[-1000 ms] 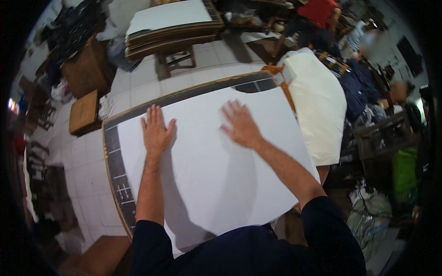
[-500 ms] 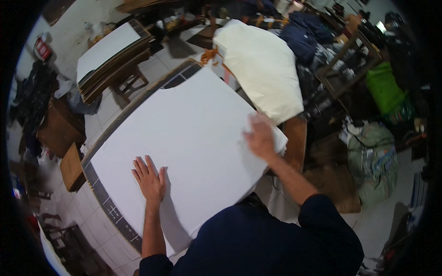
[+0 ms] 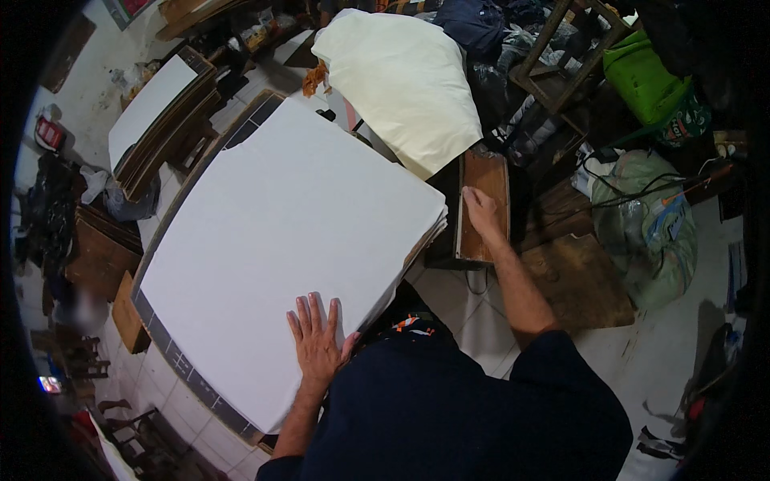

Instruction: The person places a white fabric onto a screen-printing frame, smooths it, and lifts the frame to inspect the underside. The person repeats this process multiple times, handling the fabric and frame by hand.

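Note:
White fabric lies in a flat, stacked layer over a dark board with white lines marked along its edge. Near the front edge of the stack my left hand rests flat on the cloth, fingers spread. My right hand is off the fabric, to its right, over a brown wooden box top. Its fingers are curled together, and whatever they may hold is hidden. Several layers show at the stack's right corner.
Cream cloth covers a surface beyond the stack. At the far left, boards topped with a white sheet sit on a stand. A wooden frame, a green bag and a filled pale sack crowd the right, near a floor board.
My right hand has left the fabric's right side and moved to above the wooden box, its fingers now curled. My left hand has shifted right and nearer me, still flat. The view has moved.

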